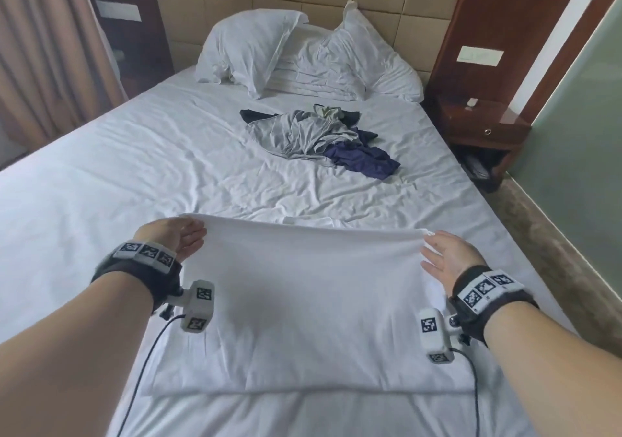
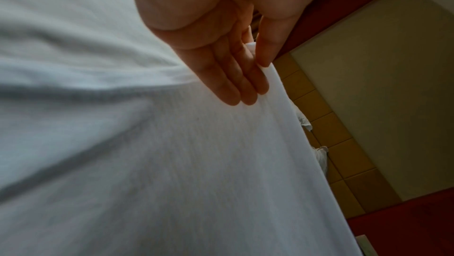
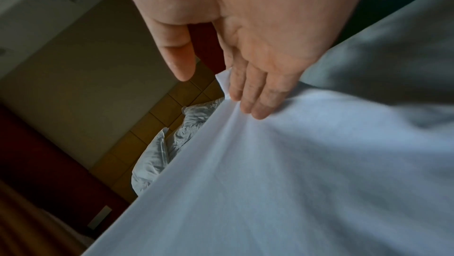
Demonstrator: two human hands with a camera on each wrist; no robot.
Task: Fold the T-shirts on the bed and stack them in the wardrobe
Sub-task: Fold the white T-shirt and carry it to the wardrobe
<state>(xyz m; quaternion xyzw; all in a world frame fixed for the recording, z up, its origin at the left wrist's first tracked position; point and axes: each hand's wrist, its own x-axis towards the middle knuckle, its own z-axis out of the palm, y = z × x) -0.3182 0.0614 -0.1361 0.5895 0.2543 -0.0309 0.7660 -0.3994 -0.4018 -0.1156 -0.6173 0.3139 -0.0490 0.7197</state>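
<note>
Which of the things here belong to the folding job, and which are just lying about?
In the job:
- white T-shirt, held by left hand and right hand
- pile of grey and navy shirts
- bed

Lying about:
- pillows
- bedside table
- curtain

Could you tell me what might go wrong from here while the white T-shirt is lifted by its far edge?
1. The right hand holds the white T-shirt with fingers only, thumb apart, so that corner may slip and skew the fold.
2. The left hand pinches only the very edge, which could pull free.
3. White cloth on the white bed sheet may hide a misaligned hem.
</note>
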